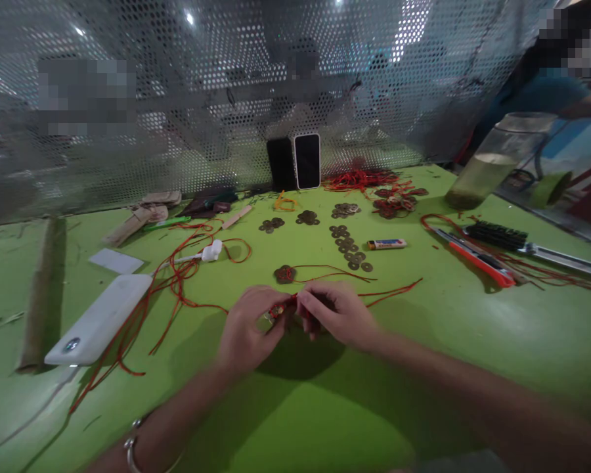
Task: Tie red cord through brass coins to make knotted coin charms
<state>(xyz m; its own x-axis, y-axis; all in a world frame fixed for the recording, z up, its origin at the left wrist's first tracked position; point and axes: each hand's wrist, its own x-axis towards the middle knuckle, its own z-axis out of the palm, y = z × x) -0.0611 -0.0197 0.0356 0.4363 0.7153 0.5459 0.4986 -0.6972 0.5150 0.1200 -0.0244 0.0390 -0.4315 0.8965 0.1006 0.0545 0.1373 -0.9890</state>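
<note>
At the near middle of the green table, my left hand (251, 322) is closed with a red cord (278, 311) between thumb and fingers, some small bright bits showing along it. My right hand (337, 314) pinches the same cord just to the right, the fingertips of both hands nearly meeting. Loose red cord ends (394, 289) stretch out to the right behind my right hand. Just beyond my hands lies a cluster of round coins (284, 274) tied with red cord. My fingers hide most of what they grip.
Several holed coins (347, 244) lie in groups beyond my hands, near a lighter (387, 244). A white power bank (101, 318) and tangled red cords lie left. An orange cutter (477, 256) and a tilted glass jar (497, 157) are right. A phone (307, 161) leans on the perforated panel (177, 118).
</note>
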